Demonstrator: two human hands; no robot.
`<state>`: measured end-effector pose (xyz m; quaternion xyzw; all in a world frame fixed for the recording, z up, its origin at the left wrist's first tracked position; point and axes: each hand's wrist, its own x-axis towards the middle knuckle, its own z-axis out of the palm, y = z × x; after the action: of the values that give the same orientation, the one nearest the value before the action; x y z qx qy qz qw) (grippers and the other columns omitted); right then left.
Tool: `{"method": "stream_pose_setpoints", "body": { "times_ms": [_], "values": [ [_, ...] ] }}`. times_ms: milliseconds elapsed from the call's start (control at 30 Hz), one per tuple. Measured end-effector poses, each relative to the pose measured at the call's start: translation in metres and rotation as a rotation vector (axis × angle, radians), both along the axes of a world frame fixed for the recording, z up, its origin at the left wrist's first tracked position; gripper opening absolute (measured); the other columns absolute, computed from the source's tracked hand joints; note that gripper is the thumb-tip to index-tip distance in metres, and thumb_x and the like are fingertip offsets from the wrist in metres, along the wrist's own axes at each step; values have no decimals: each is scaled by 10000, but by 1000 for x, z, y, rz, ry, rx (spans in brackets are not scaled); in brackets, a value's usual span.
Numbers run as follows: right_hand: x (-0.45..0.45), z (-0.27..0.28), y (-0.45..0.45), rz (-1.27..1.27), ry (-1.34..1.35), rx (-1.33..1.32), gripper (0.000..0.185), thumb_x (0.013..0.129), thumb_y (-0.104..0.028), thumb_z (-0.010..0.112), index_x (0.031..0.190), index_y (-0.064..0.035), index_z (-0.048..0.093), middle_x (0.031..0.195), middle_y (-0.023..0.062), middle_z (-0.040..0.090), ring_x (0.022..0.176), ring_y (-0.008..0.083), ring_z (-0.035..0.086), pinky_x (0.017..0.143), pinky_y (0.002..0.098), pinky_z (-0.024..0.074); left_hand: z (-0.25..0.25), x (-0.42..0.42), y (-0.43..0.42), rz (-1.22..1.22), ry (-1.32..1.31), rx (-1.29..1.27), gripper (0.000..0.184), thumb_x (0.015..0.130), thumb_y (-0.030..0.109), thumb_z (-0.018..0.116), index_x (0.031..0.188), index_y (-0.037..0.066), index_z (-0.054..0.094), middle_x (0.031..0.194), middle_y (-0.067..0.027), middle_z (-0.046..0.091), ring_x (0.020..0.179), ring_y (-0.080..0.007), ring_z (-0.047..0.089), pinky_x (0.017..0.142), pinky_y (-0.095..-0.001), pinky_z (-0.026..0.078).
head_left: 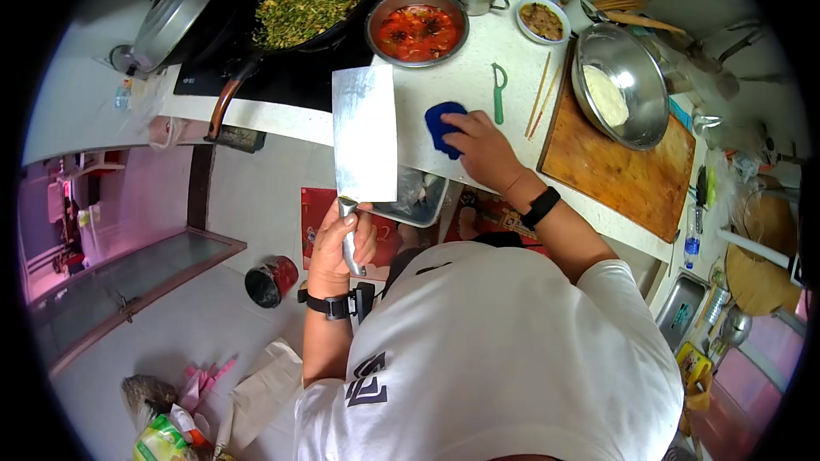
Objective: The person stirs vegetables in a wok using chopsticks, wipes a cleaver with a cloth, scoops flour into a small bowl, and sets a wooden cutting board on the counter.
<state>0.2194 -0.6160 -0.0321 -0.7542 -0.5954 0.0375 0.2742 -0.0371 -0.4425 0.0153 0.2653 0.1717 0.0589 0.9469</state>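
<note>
Head view, and one broad, rectangular, silver metal cleaver (365, 132) stands out, raised over the near edge of the white table (410, 90)! Its long axis runs forward, blade end pointing away from the body, handle angled back toward it, one flat face up to the camera. Left hand (342, 243) has fingers wrapped around that handle, forearm reaching straight ahead. Now across to the right hand (487, 149): elbow bent, forearm slanting inward, palm down, fingertips on one dark blue, rounded cloth (436, 128); whether they pinch it or only press, I cannot tell. Let's count: one green plastic peeler (499, 102), two thin wooden chopsticks (538, 90) side by side, one brown wooden cutting board (589, 162), and on it one shiny steel bowl (642, 60) with one pale lump of dough (605, 94) inside.
</note>
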Motion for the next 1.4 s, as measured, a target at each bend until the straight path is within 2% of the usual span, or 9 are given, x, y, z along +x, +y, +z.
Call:
{"method": "stream_pose_setpoints", "body": {
  "times_ms": [233,333,400,500,600,833,1033,1333,1400],
  "values": [
    [-4,3,-1,-215,90,70,365,725,18,617,1084,-38,647,1293,190,546,1184,382,499,1007,474,413,12,9,-8,-26,8,76,284,947,176,548,1161,-8,527,585,-64,447,399,-136,382,347,-271,307],
    [-11,13,-4,-249,266,252,288,728,-22,644,1016,-42,650,1149,178,604,1074,371,552,926,449,450,14,12,-12,-29,20,89,268,942,173,550,1146,1,535,582,-63,444,400,-137,379,353,-270,311],
    [-15,28,-4,-230,330,380,188,733,-50,661,921,-51,647,949,137,618,911,346,577,801,425,470,19,14,-18,-20,56,126,256,942,164,545,1142,5,538,584,-62,444,401,-137,380,358,-270,315],
    [-26,58,5,-94,226,461,126,735,-59,674,857,-66,644,827,98,583,796,313,557,705,405,459,24,20,-23,-20,110,189,221,942,136,526,1129,18,540,594,-60,451,404,-138,390,372,-269,335],
    [-38,82,14,102,201,417,161,746,-32,686,902,-67,663,854,102,576,783,291,545,699,378,453,26,22,-28,-34,186,225,203,941,118,514,1119,22,537,602,-60,460,405,-140,399,380,-268,350],
    [-53,81,26,27,118,399,137,723,-62,676,859,-69,683,806,61,551,781,266,543,686,377,465,27,24,-36,-53,181,221,179,938,109,514,1097,28,532,599,-57,464,404,-141,412,380,-273,351],
    [-62,80,24,176,131,374,226,706,-56,708,930,-72,681,822,79,545,772,281,534,674,379,453,23,26,-35,-65,172,229,156,928,95,540,1073,42,518,599,-55,478,416,-144,440,388,-271,359],
    [-76,79,25,185,29,334,116,722,-102,683,836,-84,674,777,37,529,766,241,530,654,348,455,25,24,-35,-95,151,145,125,918,86,568,1028,64,512,613,-48,500,435,-141,471,393,-268,375],
    [-78,78,26,157,14,291,61,750,-167,642,736,-114,615,784,29,526,813,225,531,711,344,456,26,25,-35,-86,142,140,118,919,88,567,1021,65,513,613,-46,499,435,-141,469,392,-269,373]
  ]
}}
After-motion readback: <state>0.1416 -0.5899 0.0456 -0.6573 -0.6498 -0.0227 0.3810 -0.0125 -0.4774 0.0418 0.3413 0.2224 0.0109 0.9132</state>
